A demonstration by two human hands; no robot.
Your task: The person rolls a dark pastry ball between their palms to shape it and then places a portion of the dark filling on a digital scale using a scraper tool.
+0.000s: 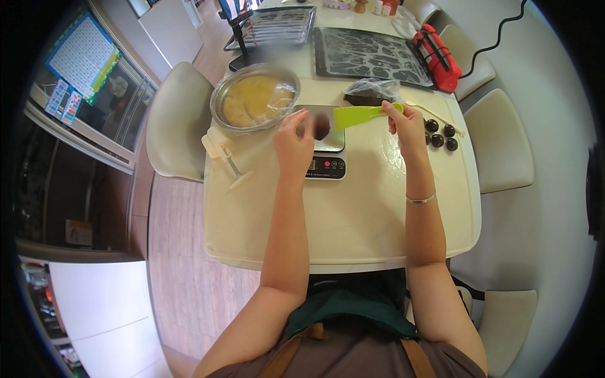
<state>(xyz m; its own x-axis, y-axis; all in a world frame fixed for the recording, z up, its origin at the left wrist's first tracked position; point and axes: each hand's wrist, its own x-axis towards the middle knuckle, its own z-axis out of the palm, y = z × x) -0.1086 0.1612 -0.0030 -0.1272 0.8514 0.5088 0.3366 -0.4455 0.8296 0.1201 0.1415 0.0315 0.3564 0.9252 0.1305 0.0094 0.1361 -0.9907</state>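
Note:
My right hand [407, 126] grips the handle of a lime-green plastic scraper [357, 117], its flat blade pointing left over the table. My left hand [294, 144] is over the left side of a digital kitchen scale [333, 142]. Right beside its fingertips is a blurred dark brown lump [323, 126], seen against the scale's metal plate. Whether the fingers hold the lump or are just apart from it is not clear. Several glossy dark balls [437, 140] sit right of my right hand. Behind the scraper lies a dark block under clear plastic wrap [375, 88].
A metal bowl [216, 106] of yellow dough under plastic film stands back left, near a cream plunger mould [231, 163]. Farther back are a lined baking tray [326, 66], a second tray [307, 28], a red device [437, 56] with a black cord, and a phone stand [240, 42]. Chairs [179, 123] flank the table.

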